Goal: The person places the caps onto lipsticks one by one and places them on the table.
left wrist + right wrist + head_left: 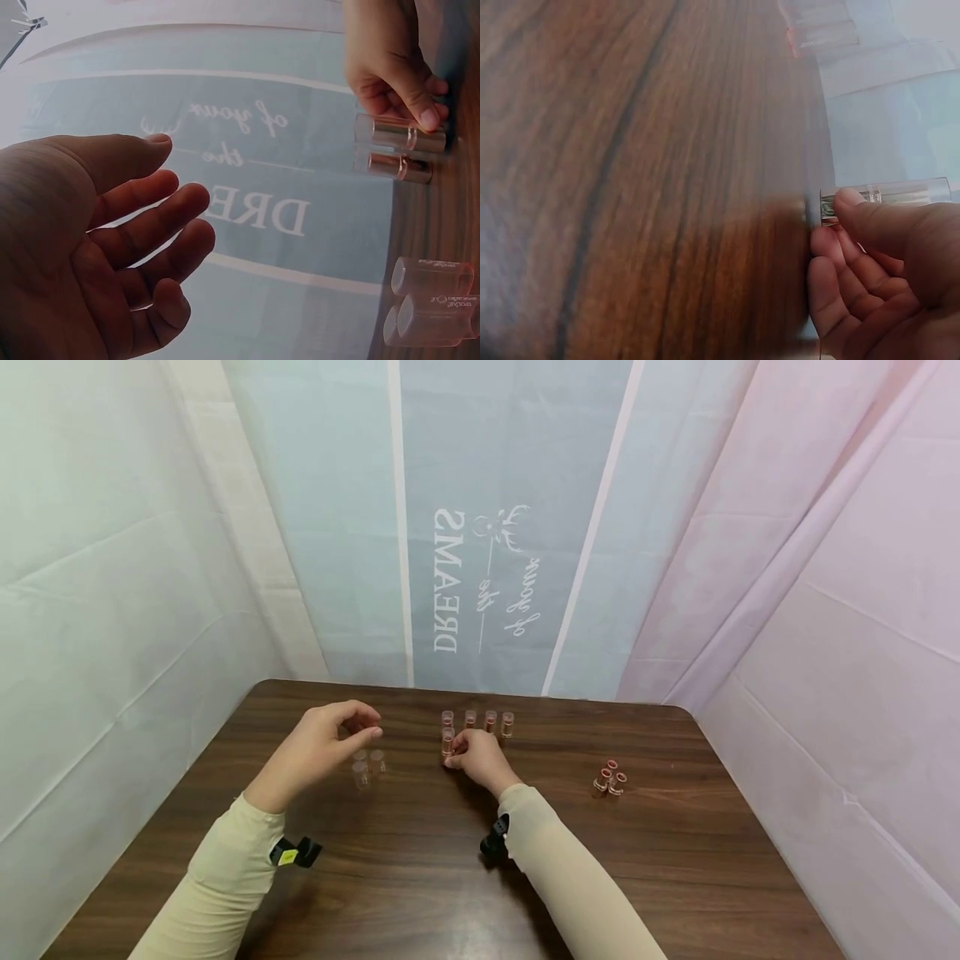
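My right hand (483,760) pinches the base of a capped lipstick tube (447,742) with a gold body and clear cap. It stands upright in front of the left end of a row of similar capped tubes (491,722). In the right wrist view, the thumb lies against the gold base of the lipstick tube (885,193). My left hand (318,745) hovers over several clear caps (362,775), its fingers loosely bent and holding nothing. The left wrist view shows those clear caps (431,277) below and apart from the left hand (112,240).
Three uncapped lipstick tubes (602,782) with red tops stand together at the right of the brown wooden table (420,877). A curtain (510,443) with mirrored lettering hangs behind the far edge. White cloth walls (862,693) rise on both sides.
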Available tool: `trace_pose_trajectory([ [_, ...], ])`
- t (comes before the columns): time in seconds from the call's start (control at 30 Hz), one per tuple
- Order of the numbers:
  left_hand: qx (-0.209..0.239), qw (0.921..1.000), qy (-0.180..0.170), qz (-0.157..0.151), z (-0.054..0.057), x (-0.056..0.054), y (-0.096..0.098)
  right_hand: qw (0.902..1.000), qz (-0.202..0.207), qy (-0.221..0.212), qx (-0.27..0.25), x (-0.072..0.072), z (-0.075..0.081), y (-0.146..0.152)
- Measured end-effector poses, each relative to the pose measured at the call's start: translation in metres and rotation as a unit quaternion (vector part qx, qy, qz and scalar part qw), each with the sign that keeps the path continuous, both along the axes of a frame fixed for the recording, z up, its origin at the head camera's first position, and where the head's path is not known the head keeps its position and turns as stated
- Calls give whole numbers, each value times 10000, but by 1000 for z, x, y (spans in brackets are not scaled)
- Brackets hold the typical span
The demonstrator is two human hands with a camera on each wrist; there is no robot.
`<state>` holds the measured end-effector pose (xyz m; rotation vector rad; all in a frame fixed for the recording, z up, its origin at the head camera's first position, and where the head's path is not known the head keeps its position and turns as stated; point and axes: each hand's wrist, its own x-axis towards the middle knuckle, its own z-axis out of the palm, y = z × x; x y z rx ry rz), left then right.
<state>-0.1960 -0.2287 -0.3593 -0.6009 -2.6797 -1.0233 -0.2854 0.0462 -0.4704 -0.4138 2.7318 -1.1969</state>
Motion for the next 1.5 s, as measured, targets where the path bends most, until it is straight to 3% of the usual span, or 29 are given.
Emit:
trace_pose_trajectory([
  [0.4, 75, 9999, 39, 55, 5, 2, -4, 9988, -37, 299, 378, -4, -2, -7],
  [0.97, 24, 9999, 129, 103, 3, 1, -4, 9970, -165, 305, 699, 0, 5, -10],
  [1.1, 79, 9999, 41, 57, 2, 1, -3, 9965, -343, 462, 600, 5, 16, 3],
  [1.27, 75, 10000, -49, 16, 0, 4, -3, 9939, -432, 1009, 145, 18, 38, 30],
  [1.5, 49, 10000, -37, 28, 2, 4, -3, 9798, -778, 1693, -724, 47, 72, 75],
])
